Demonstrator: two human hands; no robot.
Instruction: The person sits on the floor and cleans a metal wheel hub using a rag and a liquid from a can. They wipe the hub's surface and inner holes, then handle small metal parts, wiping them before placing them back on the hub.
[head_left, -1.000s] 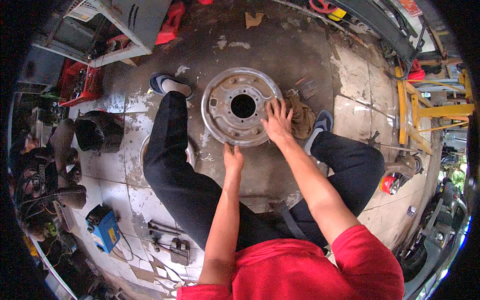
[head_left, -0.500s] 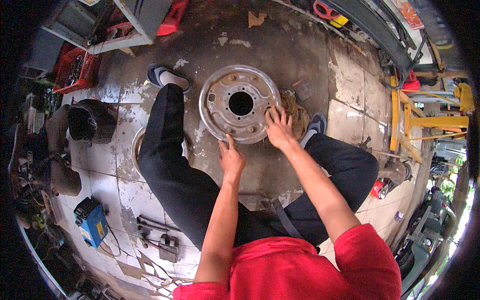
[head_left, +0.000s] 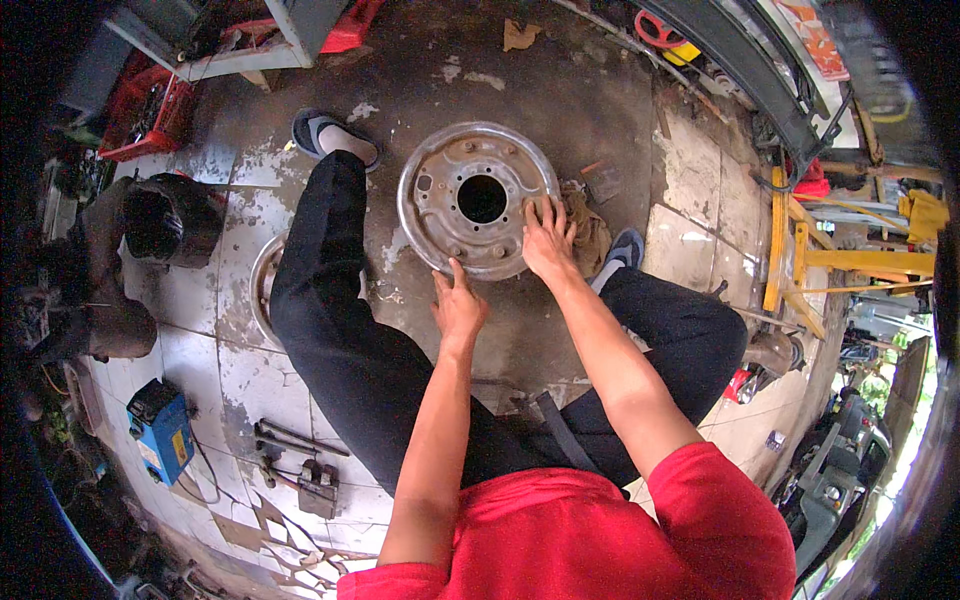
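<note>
A worn, silvery-brown steel wheel rim [head_left: 432, 226] with a round centre hole lies on the floor between my legs. My left hand [head_left: 459, 308] is at its near edge, the index finger stretched out to the rim's lip and the other fingers partly curled. On the right side of the rim rests my right hand [head_left: 548, 245], fingers extended and a little apart over the edge. Neither hand is wrapped around anything. A crumpled brown cloth [head_left: 592, 225] sits against the rim's right side, partly hidden by it and by my right hand.
Beside my left leg lies another rim [head_left: 264, 285], mostly hidden. Further left are a dark hollow cylinder [head_left: 155, 225], a blue box-shaped device [head_left: 163, 435] and metal tools [head_left: 315, 480]. A red crate [head_left: 150, 115] stands far left; a yellow frame [head_left: 777, 240] stands right.
My right hand has shifted slightly left onto the rim, its fingers closer together. The left hand stays at the near edge. The view has moved a little; the rim shows no clear turn.
</note>
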